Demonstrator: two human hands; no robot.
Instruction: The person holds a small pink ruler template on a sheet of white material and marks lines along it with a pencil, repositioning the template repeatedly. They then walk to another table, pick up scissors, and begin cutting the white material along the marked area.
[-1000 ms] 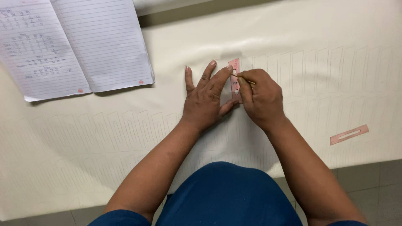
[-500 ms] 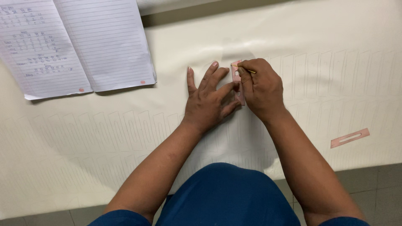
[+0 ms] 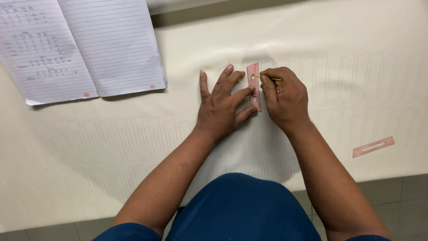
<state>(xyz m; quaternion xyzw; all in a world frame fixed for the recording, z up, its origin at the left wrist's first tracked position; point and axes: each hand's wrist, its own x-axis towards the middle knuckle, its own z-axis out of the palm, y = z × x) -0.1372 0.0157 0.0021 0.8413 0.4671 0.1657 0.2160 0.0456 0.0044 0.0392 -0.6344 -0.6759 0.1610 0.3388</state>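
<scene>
The right hand (image 3: 285, 98) is closed around a thin yellow pencil (image 3: 267, 78), gripped between thumb and forefinger, with the tip pointing toward 9 o'clock and meeting the upper part of a narrow pink template strip (image 3: 254, 85). The left hand (image 3: 223, 105) lies flat and spread, holding nothing; its fingers (image 3: 238, 78) press on the left edge of the same strip, pinning it down. The strip stands lengthwise from 12 to 6 o'clock between the two hands, lying on a large cream sheet (image 3: 111, 156) that covers the surface. Rows of traced slot-shaped outlines (image 3: 339, 76) run across the sheet on both sides of the hands. At 4 o'clock from the right hand, well apart, lies a second pink strip (image 3: 373, 147) with a long slot, near the sheet's front edge. At 10 o'clock from the left hand, an open lined notebook (image 3: 84, 44) rests on the sheet, its left page bearing handwriting.
</scene>
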